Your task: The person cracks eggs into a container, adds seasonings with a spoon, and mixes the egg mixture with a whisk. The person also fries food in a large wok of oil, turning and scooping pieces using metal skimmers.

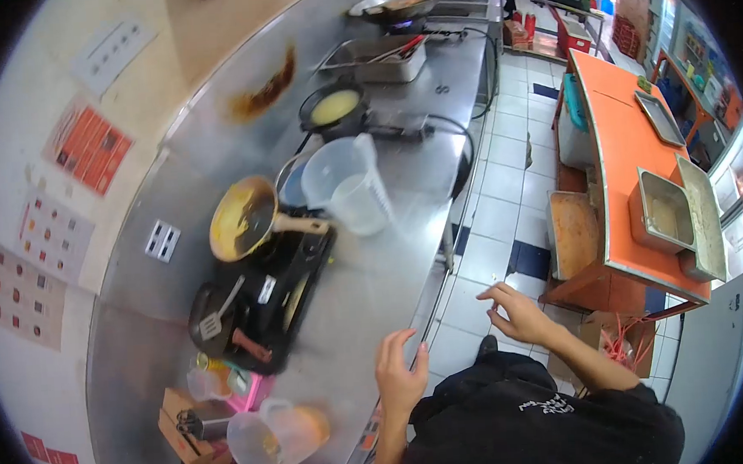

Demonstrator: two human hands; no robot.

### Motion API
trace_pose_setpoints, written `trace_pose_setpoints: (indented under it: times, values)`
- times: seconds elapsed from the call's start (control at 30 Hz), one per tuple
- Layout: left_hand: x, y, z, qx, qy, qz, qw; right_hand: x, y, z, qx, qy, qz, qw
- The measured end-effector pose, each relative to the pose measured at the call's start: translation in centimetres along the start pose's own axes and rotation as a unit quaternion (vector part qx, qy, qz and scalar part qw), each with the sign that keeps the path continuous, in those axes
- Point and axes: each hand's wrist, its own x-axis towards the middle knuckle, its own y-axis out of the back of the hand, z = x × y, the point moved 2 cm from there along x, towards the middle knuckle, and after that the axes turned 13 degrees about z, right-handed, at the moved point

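My left hand (400, 373) hovers by the front edge of the steel counter (375, 283), fingers loosely bent, thumb apart, holding nothing. Over the tiled floor, my right hand (517, 315) is also empty, with a gap between its thumb and fingers. On the counter, a black stove (293, 275) carries a beige frying pan (221, 233) with yellow food remains inside. A dark pan (249, 320) beside it holds a slotted spatula (213, 325). A clear plastic jug (361, 203) stands behind the stove; another jug (257, 443) is nearer me at the lower left.
Farther along are a small black pan (335, 108) with pale yellow contents, a steel tray (378, 66) and a wok (400, 5). An orange table (613, 149) with metal containers (664, 214) stands right, across the tiled aisle (489, 199). A cardboard box (595, 337) sits below.
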Motion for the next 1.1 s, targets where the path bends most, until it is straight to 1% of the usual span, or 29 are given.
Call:
trace_pose_setpoints:
  times: [0.03,0.07,0.1,0.13,0.17,0.23,0.27,0.3,0.33,0.4,0.47,0.5,0.53,0.63,0.67,0.7,0.73,0.8,0.87,0.9,0.93,0.97,1.0,1.07,1.1]
  values:
    - [0.8,-3.1,0.8,-0.012,0.021,-0.042,0.999,-0.8,1.9,0.4,-0.006,-0.001,0.034,0.999]
    - [1.6,-5.7,1.3,-0.015,0.015,-0.044,0.999,-1.5,3.6,0.6,-0.014,-0.002,0.067,0.998]
    - [2.5,-8.7,1.8,-0.018,-0.003,-0.077,0.997,-2.3,4.9,0.6,-0.007,-0.008,0.093,0.996]
    - [3.3,-11.5,2.3,-0.021,-0.02,-0.11,0.994,-3.0,5.6,0.7,0.0,-0.014,0.117,0.993]
    - [4.5,-14.0,2.7,-0.027,-0.025,-0.109,0.993,-3.8,5.8,1.5,0.003,-0.029,0.136,0.99]
    - [6.6,-18.7,3.3,-0.043,-0.034,-0.182,0.982,-3.7,6.2,2.8,0.004,-0.045,0.154,0.987]
    - [7.7,-21.0,3.6,-0.046,-0.034,-0.183,0.981,-3.0,6.5,3.1,-0.02,-0.049,0.181,0.982]
    - [8.8,-23.3,3.8,-0.047,-0.038,-0.204,0.977,-2.0,7.1,3.9,-0.044,-0.053,0.208,0.976]
    - [9.8,-25.7,3.8,-0.047,-0.042,-0.225,0.972,-0.6,8.0,5.4,-0.046,-0.055,0.207,0.976]
    - [11.9,-30.8,3.4,-0.049,-0.054,-0.239,0.968,2.4,9.9,8.5,-0.098,-0.057,0.278,0.954]
    - [14.4,-35.8,3.6,-0.048,-0.048,-0.285,0.956,6.3,12.3,11.1,-0.105,-0.055,0.292,0.949]
    - [15.9,-38.5,3.8,-0.054,-0.046,-0.282,0.957,8.4,13.4,13.0,-0.075,-0.075,0.298,0.949]
    - [17.6,-41.1,3.9,-0.071,-0.041,-0.287,0.954,10.8,14.7,15.0,-0.045,-0.093,0.304,0.947]
    - [23.0,-48.4,3.4,-0.089,-0.024,-0.297,0.951,18.0,19.3,21.0,-0.042,-0.105,0.332,0.937]
    - [25.3,-50.9,3.2,-0.09,-0.021,-0.3,0.949,20.4,21.1,23.3,-0.043,-0.103,0.324,0.939]
    - [27.7,-52.7,3.3,-0.079,-0.02,-0.299,0.951,22.8,22.9,25.1,-0.035,-0.122,0.316,0.94]
    - [30.4,-54.0,3.8,-0.073,0.0,-0.309,0.948,25.5,24.7,26.6,-0.028,-0.135,0.314,0.94]
    - [35.0,-58.0,3.3,-0.074,0.002,-0.294,0.953,31.8,28.5,29.8,-0.036,-0.123,0.298,0.946]
    - [39.2,-61.4,2.9,-0.053,0.004,-0.292,0.955,37.7,31.4,32.4,-0.012,-0.102,0.26,0.96]
    - [41.7,-63.1,3.0,-0.042,0.003,-0.299,0.953,41.2,32.9,33.3,0.016,-0.139,0.222,0.965]
    - [43.7,-64.5,3.0,-0.031,0.0,-0.306,0.952,44.8,34.3,33.9,0.021,-0.137,0.215,0.967]
    - [45.4,-66.4,2.7,-0.031,0.002,-0.297,0.954,49.1,35.6,34.6,0.042,-0.134,0.174,0.975]
    - [47.2,-67.9,2.6,-0.011,-0.001,-0.305,0.952,54.1,36.8,35.6,0.063,-0.124,0.136,0.981]
    - [49.7,-71.0,1.8,0.014,0.014,-0.296,0.955,64.5,37.6,38.5,0.051,0.01,0.134,0.99]
    - [50.6,-72.7,0.9,0.009,0.016,-0.28,0.96,70.3,37.4,39.9,0.015,0.095,0.142,0.985]
